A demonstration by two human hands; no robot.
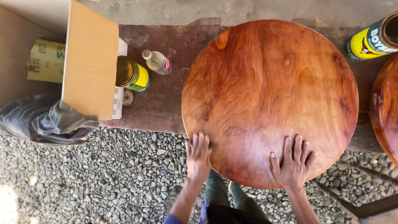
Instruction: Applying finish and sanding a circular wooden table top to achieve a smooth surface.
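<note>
A person's two hands lie flat on a round, glossy reddish-brown wooden tabletop (269, 99) that fills the centre and right of the frame. The left hand (198, 155) rests at the tabletop's lower left edge, fingers stretched out and together, gripping nothing. The right hand (292, 163) presses palm-down on the lower right part of the surface, fingers spread, also grasping nothing. The tabletop sits on a dark, worn bench (161, 74) running across the upper half of the frame, its lower edge overhanging a bed of grey pebbles (124, 174).

To the left on the bench stand an open tin can (132, 74) with a yellow and green label and, just beside it to the right, a small clear bottle (157, 62) lying tilted. A cardboard box (89, 58) occupies the upper left of the frame, with a dark cloth (41, 120) bunched below it. At the upper right edge lies another yellow-labelled can (373, 39), and the rim of a second round wooden top (385, 103) shows at the right edge.
</note>
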